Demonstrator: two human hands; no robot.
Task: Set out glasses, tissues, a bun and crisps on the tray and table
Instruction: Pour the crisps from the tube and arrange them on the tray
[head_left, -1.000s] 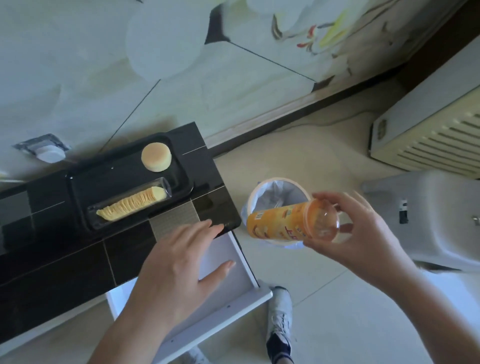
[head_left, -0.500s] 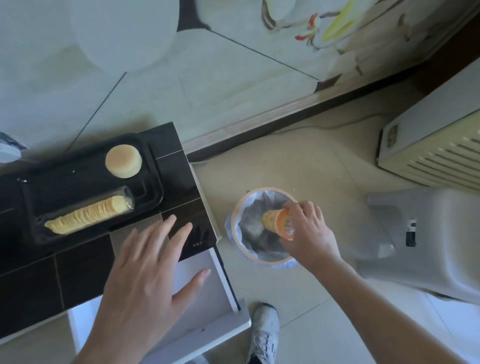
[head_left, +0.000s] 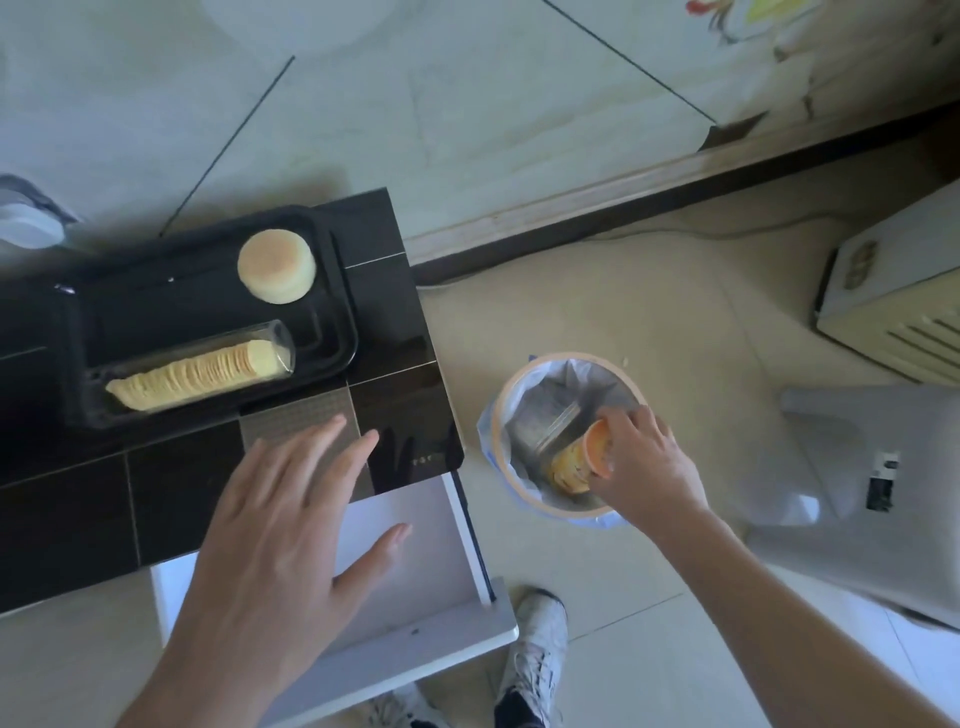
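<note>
I have the right hand (head_left: 644, 462) down at the rim of the bin (head_left: 498, 457), its grip curled round the top end of the orange crisp can (head_left: 582, 457). The can tilts nose-down into the bag liner, so I judge it is empty packaging about to be dropped, held by its end so the fingers stay clear of the bin.

My left hand (head_left: 291, 525) hovers flat over the near edge of the desk (head_left: 78, 519) and the open white drawer (head_left: 415, 525), fingers spread and holding nothing; I take it as ready to push the drawer in.

The crisps (head_left: 202, 371) lie in their clear sleeve along the near side of the black tray (head_left: 343, 312), and the bun (head_left: 276, 266) sits in the tray's far right corner. Both are well apart from the right hand, with the desk edge and floor between; the left fingertips are nearer, short of the tray's rim. I see no glasses or tissues in view.
</note>
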